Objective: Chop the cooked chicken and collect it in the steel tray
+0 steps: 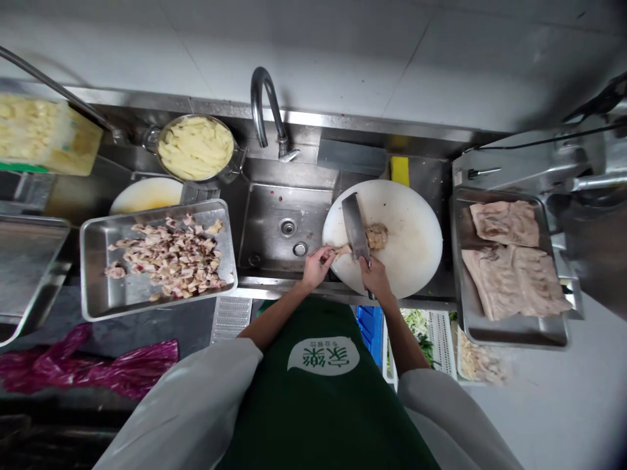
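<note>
My right hand (376, 277) is wrapped round the handle of a cleaver (355, 225). The broad blade stands over a round white cutting board (411, 241). Just right of the blade lies a pile of cut, pale brown meat (377, 236). At the board's left edge my left hand (317, 266) pinches the end of a small pale piece of meat (344, 250), whose other end reaches toward the blade. Whether the edge touches this piece I cannot tell.
Left, a metal tray (117, 307) holds chopped meat pieces. Behind it stands a pot of peeled, pale yellow slices (196, 147). A faucet (264, 98) rises over the sink (264, 222). Right, another tray (509, 334) carries large meat slabs (514, 277). A yellow block (400, 170) sits behind the board.
</note>
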The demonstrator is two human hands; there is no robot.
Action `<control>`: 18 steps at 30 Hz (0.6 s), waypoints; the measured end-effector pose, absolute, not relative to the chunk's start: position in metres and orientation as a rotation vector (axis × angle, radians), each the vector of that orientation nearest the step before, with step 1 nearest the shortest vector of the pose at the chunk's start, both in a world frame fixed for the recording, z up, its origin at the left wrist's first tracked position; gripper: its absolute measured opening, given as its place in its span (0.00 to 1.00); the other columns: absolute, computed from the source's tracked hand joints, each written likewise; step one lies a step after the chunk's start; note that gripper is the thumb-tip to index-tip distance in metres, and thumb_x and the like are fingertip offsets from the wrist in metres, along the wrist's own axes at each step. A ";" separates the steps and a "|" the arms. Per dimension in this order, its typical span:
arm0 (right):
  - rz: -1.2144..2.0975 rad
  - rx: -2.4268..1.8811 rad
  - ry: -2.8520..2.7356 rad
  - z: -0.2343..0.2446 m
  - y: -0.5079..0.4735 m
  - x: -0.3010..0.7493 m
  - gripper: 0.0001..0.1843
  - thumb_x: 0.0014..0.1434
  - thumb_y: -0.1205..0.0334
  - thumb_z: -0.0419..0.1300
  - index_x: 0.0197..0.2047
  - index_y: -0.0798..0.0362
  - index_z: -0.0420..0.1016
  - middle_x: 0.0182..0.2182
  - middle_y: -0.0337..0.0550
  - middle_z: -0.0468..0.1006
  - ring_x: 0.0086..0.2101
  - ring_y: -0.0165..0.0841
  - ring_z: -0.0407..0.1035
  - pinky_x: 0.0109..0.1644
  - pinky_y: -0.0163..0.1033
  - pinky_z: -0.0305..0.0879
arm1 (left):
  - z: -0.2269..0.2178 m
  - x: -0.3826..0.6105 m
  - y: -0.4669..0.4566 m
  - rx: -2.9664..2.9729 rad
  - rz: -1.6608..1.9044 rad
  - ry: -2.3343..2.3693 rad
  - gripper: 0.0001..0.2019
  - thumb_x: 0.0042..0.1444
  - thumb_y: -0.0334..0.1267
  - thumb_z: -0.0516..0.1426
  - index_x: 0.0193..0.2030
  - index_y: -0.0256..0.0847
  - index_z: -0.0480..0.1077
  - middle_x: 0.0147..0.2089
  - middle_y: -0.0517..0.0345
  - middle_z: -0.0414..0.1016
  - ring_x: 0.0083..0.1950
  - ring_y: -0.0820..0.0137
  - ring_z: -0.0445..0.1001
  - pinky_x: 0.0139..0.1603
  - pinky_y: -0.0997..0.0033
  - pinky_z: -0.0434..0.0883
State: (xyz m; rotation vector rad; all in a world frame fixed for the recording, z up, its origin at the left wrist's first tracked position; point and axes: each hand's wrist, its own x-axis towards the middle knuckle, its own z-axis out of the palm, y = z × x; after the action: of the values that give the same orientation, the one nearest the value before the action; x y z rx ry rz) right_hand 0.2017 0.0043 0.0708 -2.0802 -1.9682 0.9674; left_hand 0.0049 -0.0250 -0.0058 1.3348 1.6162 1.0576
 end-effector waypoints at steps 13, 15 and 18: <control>0.846 -2.206 -1.957 0.096 -0.001 0.208 0.21 0.70 0.56 0.45 0.47 0.58 0.76 0.33 0.53 0.81 0.32 0.40 0.74 0.35 0.38 0.60 | -0.012 0.010 -0.019 1.364 1.070 1.552 0.17 0.64 0.51 0.58 0.47 0.38 0.76 0.36 0.54 0.76 0.35 0.71 0.73 0.43 0.69 0.74; 0.732 -2.179 -1.949 0.114 -0.006 0.202 0.23 0.71 0.54 0.45 0.52 0.59 0.75 0.35 0.56 0.81 0.33 0.43 0.75 0.37 0.39 0.61 | -0.012 0.013 -0.020 1.363 1.075 1.549 0.18 0.64 0.51 0.57 0.47 0.37 0.76 0.36 0.53 0.76 0.35 0.70 0.73 0.43 0.68 0.74; 0.601 -2.100 -1.901 0.128 -0.016 0.187 0.26 0.73 0.51 0.42 0.58 0.59 0.72 0.41 0.58 0.81 0.38 0.44 0.76 0.39 0.40 0.63 | -0.014 0.016 -0.022 1.345 1.084 1.567 0.18 0.64 0.51 0.57 0.47 0.36 0.75 0.36 0.52 0.76 0.35 0.69 0.73 0.43 0.68 0.74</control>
State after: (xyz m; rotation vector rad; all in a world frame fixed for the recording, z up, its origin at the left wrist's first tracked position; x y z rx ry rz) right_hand 0.1871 -0.0155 0.1279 -2.1003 -1.9010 0.6006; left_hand 0.0155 -0.0222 -0.0139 1.3454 1.5672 1.0836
